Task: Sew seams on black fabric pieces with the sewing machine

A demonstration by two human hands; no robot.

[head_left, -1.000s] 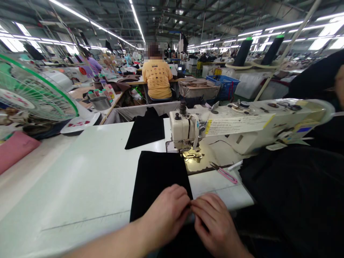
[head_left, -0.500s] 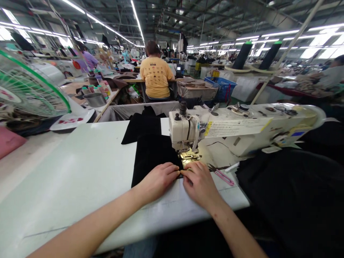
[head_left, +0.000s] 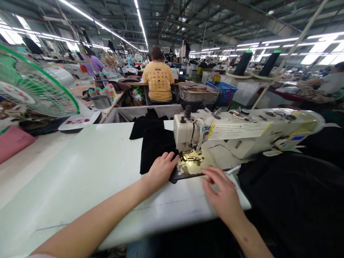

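My left hand (head_left: 161,169) lies flat, fingers out, on a black fabric piece (head_left: 154,148), its fingertips close to the presser foot (head_left: 191,157) of the cream sewing machine (head_left: 242,132). My right hand (head_left: 223,191) hovers open, fingers spread, over the table edge just right of the lit needle plate (head_left: 189,168), holding nothing. A second black piece (head_left: 143,125) lies farther back on the table.
A pale green table (head_left: 80,172) stretches left. A green-rimmed fan (head_left: 32,86) stands at far left beside pink cloth (head_left: 13,141). Dark fabric (head_left: 290,200) is heaped at right. A person in a yellow shirt (head_left: 158,80) sits with their back to me. Thread cones (head_left: 243,62) stand behind.
Both hands pushed the black piece forward from the near edge up to the presser foot. My right hand then let go and drew back to the right, open.
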